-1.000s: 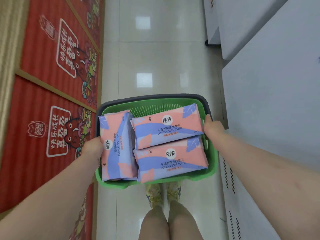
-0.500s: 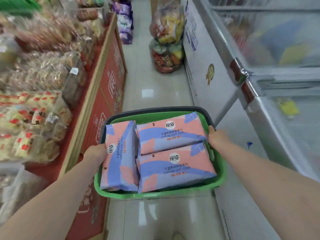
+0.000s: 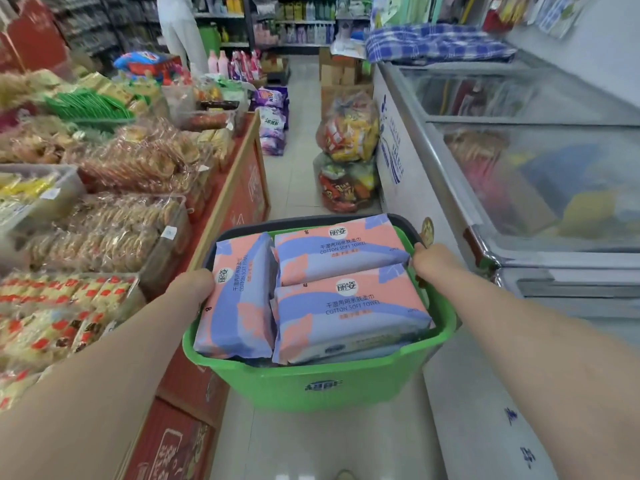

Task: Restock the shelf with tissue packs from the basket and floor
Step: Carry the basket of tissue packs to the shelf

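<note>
A green basket (image 3: 322, 382) with a dark rim hangs in front of me at waist height. Three pink-and-purple tissue packs lie on top in it: one lengthwise on the left (image 3: 239, 296), one at the far right (image 3: 337, 251), one at the near right (image 3: 349, 317). More packs show underneath. My left hand (image 3: 190, 289) grips the basket's left rim, fingers hidden below the edge. On the opposite side my right hand (image 3: 434, 263) grips the right rim.
A red display counter (image 3: 242, 192) piled with bagged snacks runs along my left. A chest freezer (image 3: 512, 168) with glass lids lines the right. Bags of snacks (image 3: 346, 154) stand in the aisle ahead, with detergent bags (image 3: 273, 123) and shelves beyond. A person's legs (image 3: 180, 29) show far back.
My view has lifted from the floor to the aisle ahead. The basket stays held between both hands, now between the snack counter and the freezer.
</note>
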Tool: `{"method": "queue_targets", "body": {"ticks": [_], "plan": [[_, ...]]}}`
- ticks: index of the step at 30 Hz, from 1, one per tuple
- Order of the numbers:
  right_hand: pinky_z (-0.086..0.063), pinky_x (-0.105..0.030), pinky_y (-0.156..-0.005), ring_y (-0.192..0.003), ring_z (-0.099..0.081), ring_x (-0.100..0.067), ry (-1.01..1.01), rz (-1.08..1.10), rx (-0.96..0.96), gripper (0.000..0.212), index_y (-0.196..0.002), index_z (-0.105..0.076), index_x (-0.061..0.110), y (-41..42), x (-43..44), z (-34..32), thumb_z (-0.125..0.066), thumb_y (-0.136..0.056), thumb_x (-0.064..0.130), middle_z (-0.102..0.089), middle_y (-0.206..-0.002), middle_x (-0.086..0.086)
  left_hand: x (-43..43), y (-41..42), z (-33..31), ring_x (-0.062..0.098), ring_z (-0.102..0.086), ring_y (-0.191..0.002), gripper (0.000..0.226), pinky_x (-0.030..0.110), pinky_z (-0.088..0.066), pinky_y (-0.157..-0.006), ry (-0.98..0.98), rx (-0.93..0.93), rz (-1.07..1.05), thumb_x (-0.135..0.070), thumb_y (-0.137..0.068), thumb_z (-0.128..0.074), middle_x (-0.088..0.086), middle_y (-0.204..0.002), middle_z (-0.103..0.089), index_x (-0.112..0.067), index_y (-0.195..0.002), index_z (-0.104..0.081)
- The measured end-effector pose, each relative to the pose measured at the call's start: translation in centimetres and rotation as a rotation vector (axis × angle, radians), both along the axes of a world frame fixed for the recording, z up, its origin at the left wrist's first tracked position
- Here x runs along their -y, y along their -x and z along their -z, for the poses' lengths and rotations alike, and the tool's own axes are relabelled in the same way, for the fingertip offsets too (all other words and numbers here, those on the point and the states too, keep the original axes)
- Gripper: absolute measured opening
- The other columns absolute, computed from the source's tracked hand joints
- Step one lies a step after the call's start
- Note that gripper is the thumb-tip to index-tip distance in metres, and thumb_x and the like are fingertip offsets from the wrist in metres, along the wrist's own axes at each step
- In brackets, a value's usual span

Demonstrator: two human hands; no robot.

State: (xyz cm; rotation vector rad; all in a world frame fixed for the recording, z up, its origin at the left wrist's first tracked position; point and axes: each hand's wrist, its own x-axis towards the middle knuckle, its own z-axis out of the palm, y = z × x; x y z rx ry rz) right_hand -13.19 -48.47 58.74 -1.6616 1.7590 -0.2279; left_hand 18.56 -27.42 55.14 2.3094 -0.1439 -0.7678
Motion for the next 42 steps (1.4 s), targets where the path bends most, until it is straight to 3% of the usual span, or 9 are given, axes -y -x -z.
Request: {"method": "queue_targets", "body": {"ticks": [6, 9, 15, 19, 23, 27, 32, 36, 42], "plan": [[-0.041, -0.036, -0.095, -0.117, -0.051, -0.036, 0.000, -0.056, -0.006, 0.036, -0.124, -0.051, -0.002, -4.2, 7.9, -2.6, -0.029, -0.100, 0.013, -0.051, -0.128, -0.024, 7.5, -2.4, -3.3, 0.034, -0.059, -0.105, 0.037, 0.040, -0.048, -0.089, 0.013, -0.001, -0.039, -0.019, -0.092, -0.039, 0.018, -0.119, -0.060, 0.000, -0.119, -0.056], [-0.044, -0.034, -0.088, -0.109, -0.058, -0.035, 0.051, -0.026, 0.011, 0.038, -0.118, -0.055, -0.001, -6.5, 12.6, -2.8, -0.033, -0.099, 0.023, -0.058, -0.122, -0.023, 11.5, -4.2, -4.7, 0.033, -0.053, -0.116, 0.037, 0.036, -0.045, -0.092, -0.002, 0.028, -0.032, -0.017, -0.095, -0.040, 0.017, -0.130, -0.052, 0.002, -0.124, -0.052], [-0.040, -0.031, -0.086, -0.114, -0.053, -0.035, 0.081, -0.048, -0.044, 0.037, -0.119, -0.053, -0.005, -12.5, 20.5, -4.9, -0.031, -0.102, 0.019, -0.055, -0.125, -0.023, 20.1, -11.5, -5.0, 0.035, -0.058, -0.107, 0.037, 0.046, -0.047, -0.094, 0.046, 0.022, 0.015, -0.018, -0.092, -0.037, 0.019, -0.120, -0.059, 0.002, -0.115, -0.057], [-0.038, -0.029, -0.082, -0.115, -0.052, -0.034, 0.120, -0.085, -0.078, 0.035, -0.122, -0.052, -0.003, -17.7, 26.9, -5.2, -0.032, -0.101, 0.017, -0.052, -0.128, -0.022, 26.8, -15.5, -5.7, 0.033, -0.058, -0.100, 0.022, 0.041, -0.045, -0.088, 0.075, 0.028, 0.058, -0.010, -0.095, -0.037, 0.024, -0.115, -0.059, 0.002, -0.091, -0.056], [-0.038, -0.026, -0.073, -0.093, -0.056, -0.032, 0.114, -0.025, -0.079, 0.034, -0.116, -0.056, -0.003, -22.2, 32.9, -5.5, -0.036, -0.100, 0.020, -0.059, -0.118, -0.022, 33.4, -20.4, -6.2, 0.035, -0.053, -0.115, 0.033, 0.041, -0.043, -0.096, 0.046, 0.069, 0.100, -0.010, -0.096, -0.036, 0.021, -0.119, -0.056, 0.006, -0.118, -0.054], [-0.039, -0.027, -0.078, -0.110, -0.056, -0.034, 0.127, -0.001, -0.104, 0.037, -0.116, -0.056, -0.004, -26.6, 39.7, -5.6, -0.032, -0.102, 0.021, -0.059, -0.119, -0.023, 41.0, -26.1, -6.8, 0.036, -0.050, -0.118, 0.041, 0.043, -0.042, -0.099, 0.037, 0.117, 0.157, -0.013, -0.096, -0.032, 0.022, -0.134, -0.049, 0.002, -0.131, -0.047], [-0.041, -0.031, -0.087, -0.117, -0.052, -0.036, 0.172, 0.084, -0.070, 0.037, -0.124, -0.051, -0.005, -31.8, 48.8, -5.4, -0.035, -0.102, 0.021, -0.053, -0.130, -0.023, 50.7, -32.7, -6.3, 0.035, -0.057, -0.108, 0.040, 0.041, -0.049, -0.088, 0.064, 0.068, 0.184, -0.018, -0.092, -0.037, 0.020, -0.124, -0.057, -0.003, -0.125, -0.051], [-0.044, -0.033, -0.081, -0.108, -0.058, -0.037, 0.175, 0.151, -0.002, 0.040, -0.118, -0.055, -0.003, -36.3, 57.0, -4.3, -0.043, -0.097, 0.029, -0.059, -0.121, -0.022, 58.5, -37.5, -5.1, 0.034, -0.061, -0.101, 0.040, 0.040, -0.052, -0.083, 0.088, 0.046, 0.149, -0.022, -0.087, -0.041, 0.016, -0.118, -0.060, -0.009, -0.123, -0.054], [-0.044, -0.033, -0.086, -0.110, -0.057, -0.036, 0.143, 0.117, 0.005, 0.040, -0.116, -0.057, 0.001, -42.9, 70.0, -3.9, -0.042, -0.095, 0.031, -0.060, -0.120, -0.019, 70.8, -44.0, -4.0, 0.035, -0.059, -0.107, 0.040, 0.046, -0.048, -0.094, 0.056, 0.011, 0.087, -0.024, -0.088, -0.044, 0.019, -0.120, -0.061, -0.002, -0.119, -0.059]]}}
